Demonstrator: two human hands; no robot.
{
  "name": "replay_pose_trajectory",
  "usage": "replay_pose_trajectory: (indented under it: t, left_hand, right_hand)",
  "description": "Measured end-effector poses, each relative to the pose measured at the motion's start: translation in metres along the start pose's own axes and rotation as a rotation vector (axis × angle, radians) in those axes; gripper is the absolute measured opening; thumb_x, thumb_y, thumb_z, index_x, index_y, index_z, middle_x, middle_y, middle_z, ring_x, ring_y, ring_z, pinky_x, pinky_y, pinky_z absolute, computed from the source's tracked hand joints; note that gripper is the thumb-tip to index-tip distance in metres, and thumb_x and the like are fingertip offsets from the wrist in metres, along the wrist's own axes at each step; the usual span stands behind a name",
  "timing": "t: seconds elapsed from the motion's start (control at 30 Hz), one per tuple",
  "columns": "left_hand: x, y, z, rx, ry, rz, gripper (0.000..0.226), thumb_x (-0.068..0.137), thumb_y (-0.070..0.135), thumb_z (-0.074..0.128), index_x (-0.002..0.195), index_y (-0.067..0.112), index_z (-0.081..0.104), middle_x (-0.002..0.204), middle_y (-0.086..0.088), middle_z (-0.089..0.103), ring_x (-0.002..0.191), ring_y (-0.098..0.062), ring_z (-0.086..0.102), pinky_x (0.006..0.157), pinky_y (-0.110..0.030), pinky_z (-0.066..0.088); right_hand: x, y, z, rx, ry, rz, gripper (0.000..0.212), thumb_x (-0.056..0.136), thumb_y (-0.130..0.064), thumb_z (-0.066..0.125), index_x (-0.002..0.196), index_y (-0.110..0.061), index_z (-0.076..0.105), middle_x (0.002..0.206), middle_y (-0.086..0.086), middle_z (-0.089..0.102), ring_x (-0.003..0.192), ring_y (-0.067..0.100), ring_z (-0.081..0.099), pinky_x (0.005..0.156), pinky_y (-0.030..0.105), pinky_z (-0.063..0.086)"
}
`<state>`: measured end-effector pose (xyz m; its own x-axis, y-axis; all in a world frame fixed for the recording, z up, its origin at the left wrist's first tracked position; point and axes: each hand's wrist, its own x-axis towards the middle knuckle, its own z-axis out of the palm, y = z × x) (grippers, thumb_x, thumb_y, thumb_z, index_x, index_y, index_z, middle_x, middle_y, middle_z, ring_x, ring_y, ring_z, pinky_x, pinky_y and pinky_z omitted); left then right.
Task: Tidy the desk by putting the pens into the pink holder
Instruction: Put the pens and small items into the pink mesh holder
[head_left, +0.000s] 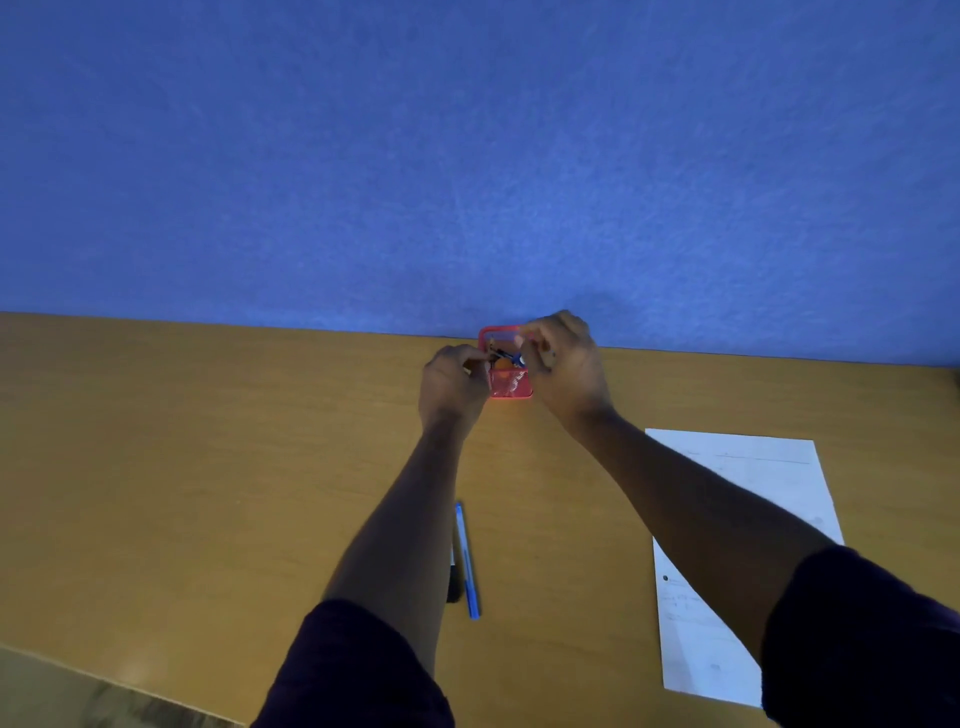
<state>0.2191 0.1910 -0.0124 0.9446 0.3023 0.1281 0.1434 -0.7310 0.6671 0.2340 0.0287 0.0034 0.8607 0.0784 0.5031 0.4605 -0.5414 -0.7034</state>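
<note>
The pink mesh holder stands at the far edge of the wooden desk, against the blue partition. Both hands meet over its opening. My left hand pinches the dark end of a pen, and my right hand holds its blue end, so the pen lies across the holder's top. Nearer to me on the desk lie a blue pen and a black pen side by side, partly hidden by my left forearm.
A white sheet of paper lies on the desk at the right, partly under my right arm. The blue partition rises straight behind the holder. The desk's near edge runs diagonally at the lower left.
</note>
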Motion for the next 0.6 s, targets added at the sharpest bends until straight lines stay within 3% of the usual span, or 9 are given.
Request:
replay_pose_trajectory:
  t: [0.07, 0.13, 0.27, 0.3, 0.37, 0.47, 0.6]
  left_hand:
    - [-0.007, -0.009, -0.007, 0.043, 0.020, 0.002, 0.007, 0.088, 0.022, 0.067, 0.088, 0.018, 0.072, 0.089, -0.002, 0.072, 0.082, -0.021, 0.066, 0.068, -0.027, 0.050]
    - [-0.015, -0.020, -0.017, 0.158, -0.030, -0.052, 0.015, 0.090, 0.030, 0.067, 0.084, 0.016, 0.068, 0.088, -0.006, 0.072, 0.083, -0.027, 0.067, 0.065, -0.027, 0.044]
    - [-0.038, -0.039, -0.040, 0.684, -0.479, -0.176, 0.055, 0.091, 0.057, 0.060, 0.120, 0.010, 0.062, 0.117, -0.012, 0.066, 0.107, -0.031, 0.064, 0.083, -0.037, 0.052]
    - [-0.045, -0.043, -0.044, 0.750, -0.564, -0.216, 0.063, 0.088, 0.061, 0.062, 0.123, 0.010, 0.061, 0.118, -0.011, 0.067, 0.107, -0.030, 0.065, 0.085, -0.038, 0.052]
    - [-0.057, -0.053, -0.048, 0.725, -0.659, -0.315, 0.063, 0.081, 0.067, 0.067, 0.108, 0.010, 0.068, 0.096, -0.005, 0.075, 0.089, -0.021, 0.073, 0.084, -0.034, 0.057]
    - [-0.070, -0.059, -0.049, 0.586, -0.731, -0.420, 0.046, 0.075, 0.059, 0.077, 0.081, 0.014, 0.071, 0.067, 0.001, 0.075, 0.058, -0.014, 0.073, 0.080, -0.036, 0.061]
    - [-0.083, -0.061, -0.042, 0.571, -0.777, -0.429, 0.027, 0.074, 0.038, 0.082, 0.080, 0.016, 0.068, 0.068, 0.001, 0.074, 0.060, -0.013, 0.074, 0.080, -0.035, 0.062]
  right_hand:
    - [-0.027, -0.011, 0.000, 0.031, -0.058, -0.106, 0.006, 0.092, -0.018, 0.066, 0.090, -0.012, 0.067, 0.085, -0.006, 0.056, 0.078, 0.009, 0.050, 0.064, 0.016, 0.039]
    - [-0.061, -0.016, 0.005, 0.052, -0.209, -0.225, 0.005, 0.091, -0.016, 0.066, 0.090, -0.012, 0.067, 0.085, 0.000, 0.062, 0.076, 0.011, 0.054, 0.063, 0.022, 0.043]
    - [-0.121, -0.022, 0.015, -0.026, -0.753, -0.306, 0.010, 0.092, -0.020, 0.062, 0.097, -0.019, 0.070, 0.092, -0.001, 0.068, 0.082, 0.009, 0.058, 0.071, 0.037, 0.055]
    - [-0.130, -0.023, 0.018, -0.069, -0.880, -0.359, 0.014, 0.093, -0.019, 0.059, 0.100, -0.019, 0.071, 0.094, -0.001, 0.069, 0.087, 0.013, 0.060, 0.075, 0.040, 0.055]
    - [-0.144, -0.028, 0.021, -0.138, -1.068, -0.446, 0.024, 0.093, -0.013, 0.056, 0.111, -0.021, 0.071, 0.104, 0.000, 0.070, 0.096, 0.018, 0.061, 0.083, 0.040, 0.052]
    - [-0.153, -0.030, 0.023, -0.213, -1.188, -0.475, 0.045, 0.089, -0.005, 0.059, 0.126, -0.030, 0.063, 0.118, -0.001, 0.065, 0.103, 0.020, 0.059, 0.084, 0.038, 0.051]
    - [-0.154, -0.031, 0.023, -0.327, -1.206, -0.548, 0.050, 0.087, -0.004, 0.062, 0.130, -0.031, 0.059, 0.121, 0.002, 0.059, 0.099, 0.024, 0.059, 0.076, 0.037, 0.052]
